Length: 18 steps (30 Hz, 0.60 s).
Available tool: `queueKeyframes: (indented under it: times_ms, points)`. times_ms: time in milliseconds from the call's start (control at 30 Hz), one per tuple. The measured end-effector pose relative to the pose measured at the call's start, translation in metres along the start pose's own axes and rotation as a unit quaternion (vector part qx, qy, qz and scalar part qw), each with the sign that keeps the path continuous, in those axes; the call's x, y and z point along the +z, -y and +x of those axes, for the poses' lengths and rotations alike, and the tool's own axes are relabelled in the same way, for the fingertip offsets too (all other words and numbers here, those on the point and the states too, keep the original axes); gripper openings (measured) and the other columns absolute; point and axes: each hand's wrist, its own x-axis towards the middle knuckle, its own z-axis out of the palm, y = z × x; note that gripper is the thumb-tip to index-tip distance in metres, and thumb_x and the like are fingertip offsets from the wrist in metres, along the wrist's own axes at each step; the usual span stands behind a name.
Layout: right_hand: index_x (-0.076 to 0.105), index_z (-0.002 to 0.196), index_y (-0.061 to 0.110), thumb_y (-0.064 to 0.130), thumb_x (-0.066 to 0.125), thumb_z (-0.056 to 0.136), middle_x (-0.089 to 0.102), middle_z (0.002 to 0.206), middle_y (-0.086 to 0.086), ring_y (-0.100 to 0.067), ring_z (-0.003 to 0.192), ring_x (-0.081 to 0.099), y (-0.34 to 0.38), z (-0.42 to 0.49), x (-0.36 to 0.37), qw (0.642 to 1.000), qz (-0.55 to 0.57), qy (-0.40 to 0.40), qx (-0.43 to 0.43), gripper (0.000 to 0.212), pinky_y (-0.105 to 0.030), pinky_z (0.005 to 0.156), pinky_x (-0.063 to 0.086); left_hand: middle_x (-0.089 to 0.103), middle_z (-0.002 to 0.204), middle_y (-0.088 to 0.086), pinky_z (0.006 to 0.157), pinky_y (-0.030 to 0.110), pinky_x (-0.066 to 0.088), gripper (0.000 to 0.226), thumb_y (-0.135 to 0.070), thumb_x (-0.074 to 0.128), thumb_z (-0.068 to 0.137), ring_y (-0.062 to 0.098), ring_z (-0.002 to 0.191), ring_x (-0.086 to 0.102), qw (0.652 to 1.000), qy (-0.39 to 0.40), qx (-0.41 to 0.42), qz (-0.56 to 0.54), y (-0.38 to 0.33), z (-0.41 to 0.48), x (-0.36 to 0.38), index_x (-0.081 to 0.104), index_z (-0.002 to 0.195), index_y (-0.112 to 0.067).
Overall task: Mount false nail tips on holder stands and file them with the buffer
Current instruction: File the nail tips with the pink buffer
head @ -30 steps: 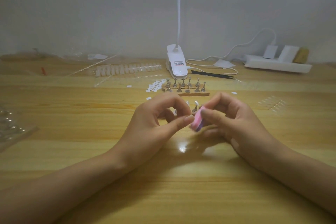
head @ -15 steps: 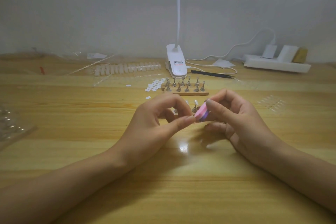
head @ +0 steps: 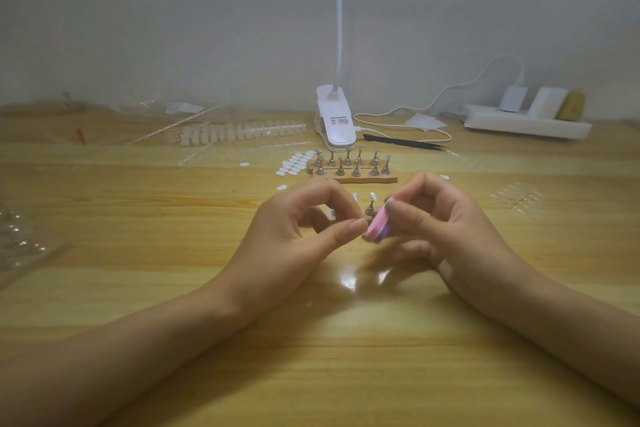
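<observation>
Buffer (head: 375, 230): small block, pink layer over purple, blurred, tilted, above the tabletop's (head: 138, 288) middle | right hand (head: 443, 229): fingers and thumb curled round buffer | left hand (head: 294, 236): thumb and forefinger pinched beside buffer, held item not discernible | holder stand (head: 369, 211) with pale nail tip (head: 372, 197): upright behind the hands.
</observation>
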Motion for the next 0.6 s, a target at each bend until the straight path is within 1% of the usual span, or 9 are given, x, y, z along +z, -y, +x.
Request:
queueKeyframes:
  times_ms: [67,100,200,300,333,400,467,533,600]
  points:
    - [0.06,0.084,0.017,0.029,0.081,0.082,0.074,0.086,-0.009,-0.03,0.078,0.075,0.0005,-0.001,0.0023,0.999,-0.016,0.052,-0.001,0.025,-0.028,0.055,0.058,0.064,0.08,-0.006,0.067,0.016,0.045,0.01,-0.01,0.071,0.087,0.002,0.071,0.059,1.0,0.001,0.002,0.004,-0.0002,0.0,-0.0004,0.066,0.078,-0.012]
    - [0.06,0.084,0.016,0.03,0.081,0.081,0.074,0.087,-0.009,-0.03,0.078,0.075,-0.0003,-0.001,0.0028,0.998,-0.018,0.052,-0.005,0.025,-0.028,0.055,0.059,0.064,0.08,-0.006,0.067,0.017,0.045,0.01,-0.01,0.071,0.087,0.003,0.072,0.059,1.0,0.003,0.003,0.006,-0.0003,0.0,-0.0004,0.066,0.078,-0.012]
    - [0.064,0.08,0.023,0.032,0.084,0.076,0.073,0.086,-0.009,-0.025,0.08,0.075,-0.0008,0.0,0.0003,1.0,0.017,-0.012,-0.008,0.022,-0.027,0.054,0.057,0.064,0.079,-0.01,0.066,0.013,0.042,0.011,-0.009,0.071,0.086,0.001,0.071,0.057,1.0,0.004,-0.002,-0.003,-0.0003,-0.0006,-0.0002,0.066,0.077,-0.014]
    - [0.062,0.084,0.019,0.035,0.085,0.076,0.073,0.089,-0.008,-0.03,0.081,0.075,-0.0014,0.0004,0.0006,0.999,0.013,0.039,0.0,0.028,-0.026,0.054,0.057,0.064,0.08,-0.009,0.066,0.013,0.043,0.011,-0.009,0.071,0.086,0.002,0.071,0.058,1.0,0.003,-0.002,-0.001,-0.0008,-0.0008,-0.0001,0.066,0.077,-0.013]
    - [0.062,0.085,0.019,0.036,0.086,0.075,0.073,0.089,-0.007,-0.031,0.081,0.076,-0.0013,0.0004,0.0013,0.999,0.008,0.041,0.001,0.031,-0.026,0.054,0.057,0.064,0.08,-0.009,0.065,0.012,0.042,0.011,-0.009,0.071,0.086,0.002,0.071,0.058,1.0,0.003,-0.003,0.001,-0.0009,-0.0007,0.0,0.066,0.078,-0.013]
    - [0.064,0.082,0.022,0.035,0.086,0.074,0.073,0.087,-0.007,-0.029,0.08,0.076,-0.0004,0.0005,0.001,1.0,0.01,0.01,0.003,0.026,-0.025,0.054,0.057,0.063,0.079,-0.01,0.061,0.009,0.04,0.012,-0.009,0.071,0.086,0.001,0.069,0.057,1.0,0.002,-0.006,-0.003,-0.0008,-0.0003,0.0002,0.065,0.077,-0.014]
    - [0.064,0.081,0.023,0.031,0.083,0.075,0.074,0.087,-0.006,-0.028,0.079,0.076,-0.0007,0.0003,-0.0001,1.0,0.009,0.022,0.01,0.022,-0.024,0.054,0.057,0.063,0.078,-0.011,0.059,0.007,0.039,0.013,-0.009,0.071,0.086,0.0,0.067,0.056,1.0,-0.004,-0.008,-0.012,-0.001,0.0001,0.0002,0.065,0.076,-0.016]
    - [0.063,0.085,0.019,0.026,0.082,0.08,0.074,0.09,-0.007,-0.031,0.079,0.076,-0.0009,-0.0006,0.0014,0.998,-0.007,0.059,0.008,0.022,-0.026,0.056,0.058,0.064,0.078,-0.008,0.061,0.008,0.04,0.012,-0.009,0.071,0.086,0.0,0.068,0.057,1.0,-0.006,-0.006,-0.011,-0.0011,0.0003,0.0002,0.065,0.076,-0.014]
    - [0.064,0.084,0.018,0.025,0.083,0.079,0.073,0.09,-0.007,-0.029,0.08,0.076,-0.0009,-0.0002,0.0021,1.0,0.008,0.027,0.002,0.021,-0.027,0.058,0.059,0.064,0.08,-0.007,0.065,0.012,0.042,0.009,-0.009,0.071,0.086,0.001,0.071,0.057,1.0,-0.001,0.001,0.0,-0.0009,0.0004,0.0002,0.066,0.078,-0.01]
